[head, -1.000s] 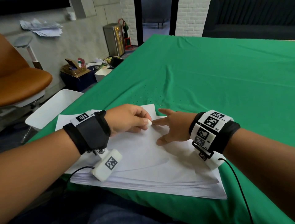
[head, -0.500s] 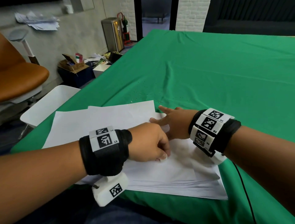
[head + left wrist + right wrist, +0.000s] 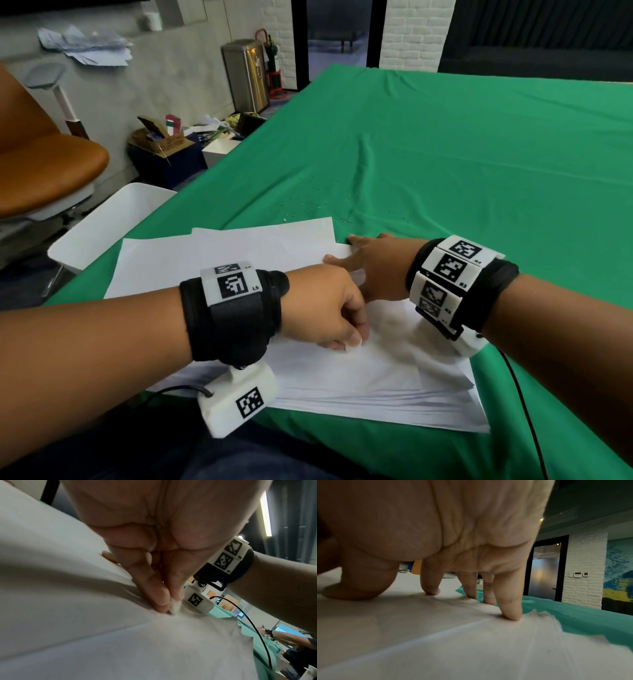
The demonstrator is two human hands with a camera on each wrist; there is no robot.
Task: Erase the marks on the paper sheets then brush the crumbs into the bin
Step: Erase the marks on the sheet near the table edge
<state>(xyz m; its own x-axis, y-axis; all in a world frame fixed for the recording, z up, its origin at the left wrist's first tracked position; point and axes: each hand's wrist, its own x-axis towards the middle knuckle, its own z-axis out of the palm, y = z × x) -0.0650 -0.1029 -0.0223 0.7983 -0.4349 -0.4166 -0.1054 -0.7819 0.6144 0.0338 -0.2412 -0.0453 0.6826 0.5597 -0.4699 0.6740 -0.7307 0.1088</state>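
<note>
White paper sheets (image 3: 239,253) lie stacked at lower centre on the green counter (image 3: 445,154); the left hand (image 3: 322,305) pinches a small eraser (image 3: 175,606), the right hand (image 3: 380,267) spread flat, pinning the thin, crease-prone sheets near their edge.

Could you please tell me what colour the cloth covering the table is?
Green; the cloth shows best in the head view.
</note>
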